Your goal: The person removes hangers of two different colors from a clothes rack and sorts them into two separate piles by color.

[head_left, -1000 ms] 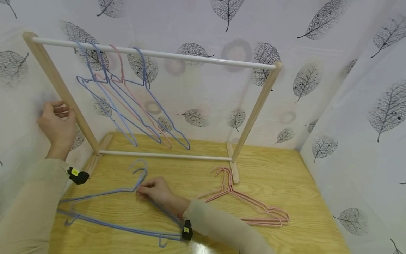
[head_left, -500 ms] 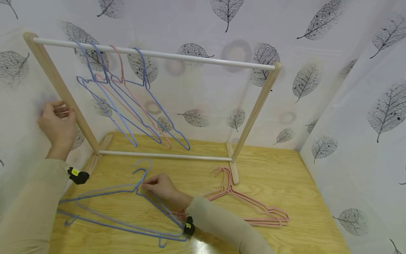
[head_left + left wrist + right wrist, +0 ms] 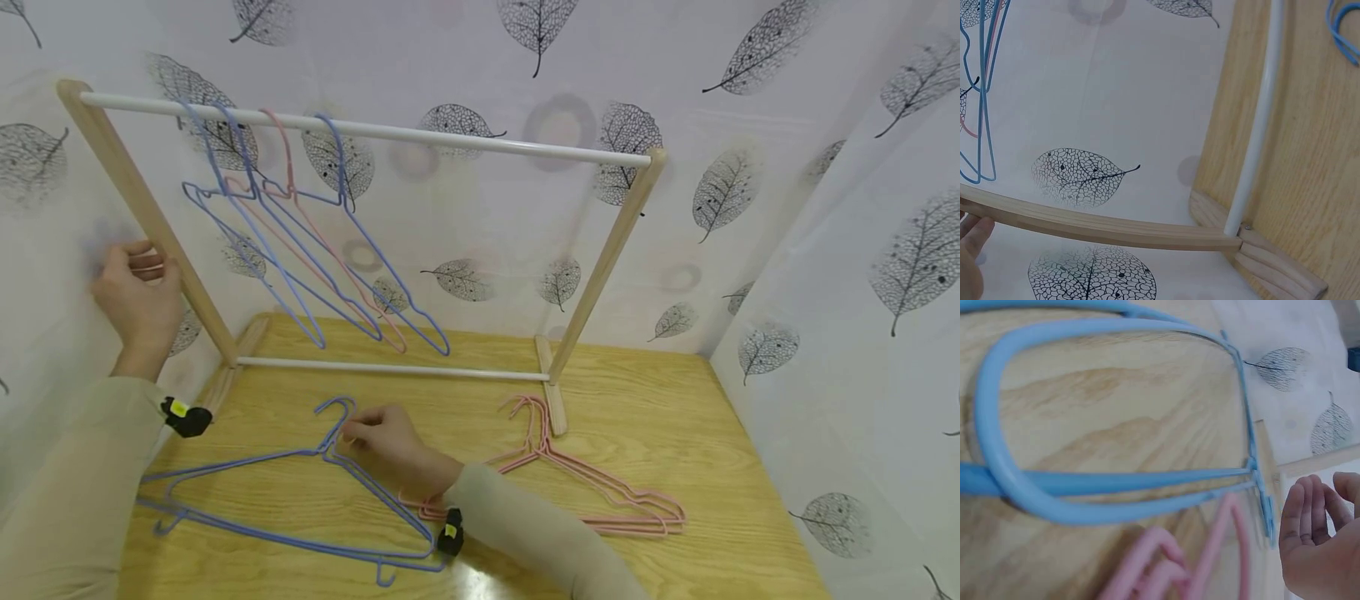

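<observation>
My left hand point(image 3: 141, 300) holds the left wooden post point(image 3: 161, 225) of a small clothes rack, its fingertips against the wood. In the left wrist view its fingers point(image 3: 977, 234) show at the edge of the post. My right hand point(image 3: 393, 446) is just right of the necks of blue clothes hangers point(image 3: 375, 487), which lie overlapped on the table. The right wrist view shows this right hand point(image 3: 1319, 540) with fingers and thumb apart, beside the blue hooks and holding nothing. Pink hangers point(image 3: 592, 475) lie to the right, partly hidden by my right forearm.
Several blue hangers and a pink hanger point(image 3: 288, 158) hang at the left of the rack's white top rail point(image 3: 450, 137). A white lower bar point(image 3: 390, 368) runs near the wooden table point(image 3: 675, 433). Leaf-patterned sheeting point(image 3: 720, 275) stands behind and at the right.
The upper blue hanger has shifted right and settled onto the other one, their hooks now nearly lined up. My right hand has moved slightly right and come off it. The left hand stays put.
</observation>
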`<state>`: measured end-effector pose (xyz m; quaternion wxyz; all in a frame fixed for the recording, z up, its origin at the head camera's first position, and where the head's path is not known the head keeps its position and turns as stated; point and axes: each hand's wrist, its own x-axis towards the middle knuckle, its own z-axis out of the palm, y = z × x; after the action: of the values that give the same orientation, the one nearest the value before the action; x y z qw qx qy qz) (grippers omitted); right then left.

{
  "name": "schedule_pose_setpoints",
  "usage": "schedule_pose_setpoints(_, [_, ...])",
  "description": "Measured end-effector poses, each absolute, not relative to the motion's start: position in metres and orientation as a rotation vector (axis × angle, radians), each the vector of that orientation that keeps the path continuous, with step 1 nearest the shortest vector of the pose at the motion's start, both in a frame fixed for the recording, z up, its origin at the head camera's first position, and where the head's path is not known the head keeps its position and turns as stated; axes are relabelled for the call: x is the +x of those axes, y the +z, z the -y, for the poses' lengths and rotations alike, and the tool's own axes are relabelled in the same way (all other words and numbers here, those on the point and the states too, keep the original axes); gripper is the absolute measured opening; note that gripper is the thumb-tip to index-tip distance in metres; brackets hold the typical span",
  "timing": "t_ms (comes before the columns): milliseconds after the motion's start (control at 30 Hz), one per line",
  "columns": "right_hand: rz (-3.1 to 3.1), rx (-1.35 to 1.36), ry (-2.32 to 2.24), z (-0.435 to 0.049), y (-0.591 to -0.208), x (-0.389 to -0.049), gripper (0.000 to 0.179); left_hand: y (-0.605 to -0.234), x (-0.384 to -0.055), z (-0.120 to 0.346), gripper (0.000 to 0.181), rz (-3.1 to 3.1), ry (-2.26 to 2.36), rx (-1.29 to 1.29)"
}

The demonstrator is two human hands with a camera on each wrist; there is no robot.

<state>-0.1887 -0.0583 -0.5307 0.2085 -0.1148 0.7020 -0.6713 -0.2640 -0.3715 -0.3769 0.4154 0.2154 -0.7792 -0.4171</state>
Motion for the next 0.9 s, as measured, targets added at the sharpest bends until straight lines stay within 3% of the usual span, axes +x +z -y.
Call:
schedule_pose_setpoints(433, [-1.847,-0.365,-2.048,0.017,-0.507,-0.209,0.031,-0.375,-0.262,0.37,0.033,1.951,-1.022,0.538])
schedule_pose_setpoints(900, [-1.876,-0.31,-2.345,-0.042,-0.442,-0.258,0.029,-0.376,-0.26,0.37,0.031,1.939,-1.03,0.498])
